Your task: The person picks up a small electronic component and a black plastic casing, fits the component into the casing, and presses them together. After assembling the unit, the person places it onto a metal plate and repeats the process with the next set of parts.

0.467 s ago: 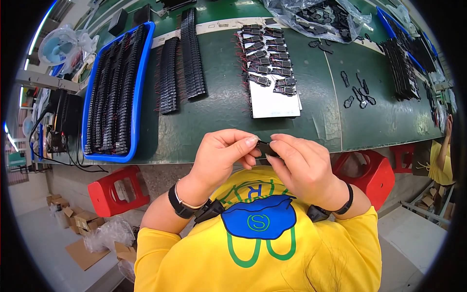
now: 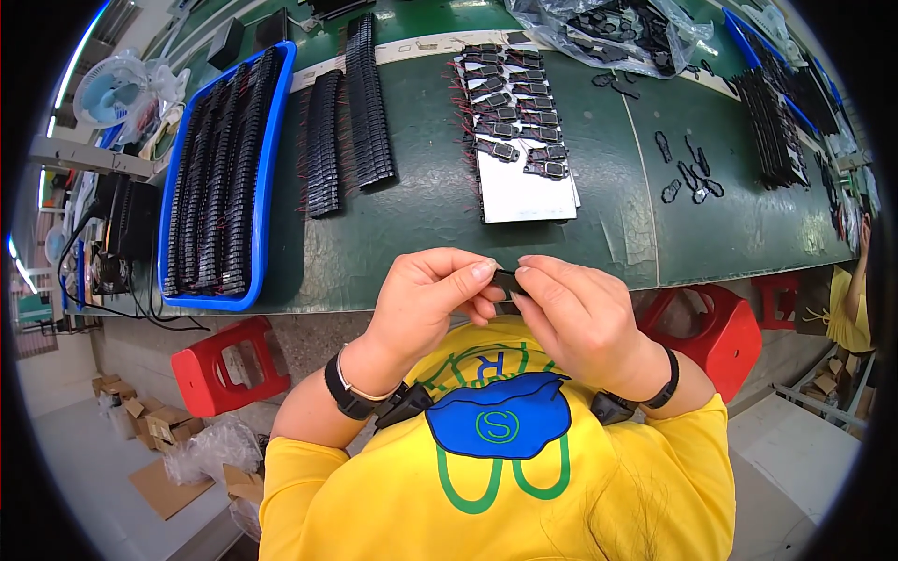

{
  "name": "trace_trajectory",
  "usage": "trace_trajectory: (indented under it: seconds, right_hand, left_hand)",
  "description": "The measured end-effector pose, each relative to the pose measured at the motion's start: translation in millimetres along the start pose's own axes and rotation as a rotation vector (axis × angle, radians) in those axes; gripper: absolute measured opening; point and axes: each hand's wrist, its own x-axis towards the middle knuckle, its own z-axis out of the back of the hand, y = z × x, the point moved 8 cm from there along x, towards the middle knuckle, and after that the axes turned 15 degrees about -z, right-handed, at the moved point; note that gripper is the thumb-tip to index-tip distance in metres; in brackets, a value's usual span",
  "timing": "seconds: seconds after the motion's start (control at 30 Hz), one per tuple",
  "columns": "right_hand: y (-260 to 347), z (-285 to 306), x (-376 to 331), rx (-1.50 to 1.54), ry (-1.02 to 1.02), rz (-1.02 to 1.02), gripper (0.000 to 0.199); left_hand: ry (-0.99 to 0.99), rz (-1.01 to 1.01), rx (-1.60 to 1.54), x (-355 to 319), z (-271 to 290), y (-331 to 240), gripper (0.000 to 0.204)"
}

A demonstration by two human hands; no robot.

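Between my two hands, just off the table's near edge, is a small black plastic part (image 2: 507, 280); its exact kind is partly covered by fingers. My left hand (image 2: 435, 292) pinches its left end with thumb and forefinger. The fingertips of my right hand (image 2: 575, 304) grip its right end. Ahead of them lies a white sheet stack (image 2: 528, 201), carrying two columns of small black modules (image 2: 503, 114) with red wires. Several loose black ring-like frames (image 2: 695, 182) are scattered farther right on the green table (image 2: 421, 238).
On the left, a blue tray (image 2: 264, 201) holds long rows of black parts, with two more rows (image 2: 324, 145) beside it. A clear plastic bag (image 2: 687, 47) of black pieces lies at the back. Red stools (image 2: 220, 369) stand below the edge; another person's yellow sleeve (image 2: 847, 309) shows far right.
The black part has turned slightly between my fingers, and my right fingertips have shifted a little left. The things on the table look the same.
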Motion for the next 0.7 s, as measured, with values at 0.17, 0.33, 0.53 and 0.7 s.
trace_trajectory:
  seconds: [0.17, 0.33, 0.53, 0.7]
  right_hand:
    - [0, 2, 0, 0.032, -0.022, -0.002, 0.032]
    - [-1, 2, -1, 0.040, -0.028, 0.000, 0.031]
    - [-1, 2, 0, 0.029, -0.017, 0.018, 0.030]
    - [-1, 1, -2, 0.026, -0.006, 0.027, 0.031]
  left_hand:
    - [0.011, -0.012, -0.010, -1, -1, -1, 0.016]
    - [0.011, -0.030, -0.011, -2, -1, -1, 0.015]
    - [0.024, -0.057, 0.059, -2, -3, -7, 0.014]
    - [0.048, -0.134, 0.201, -3, -10, -17, 0.012]
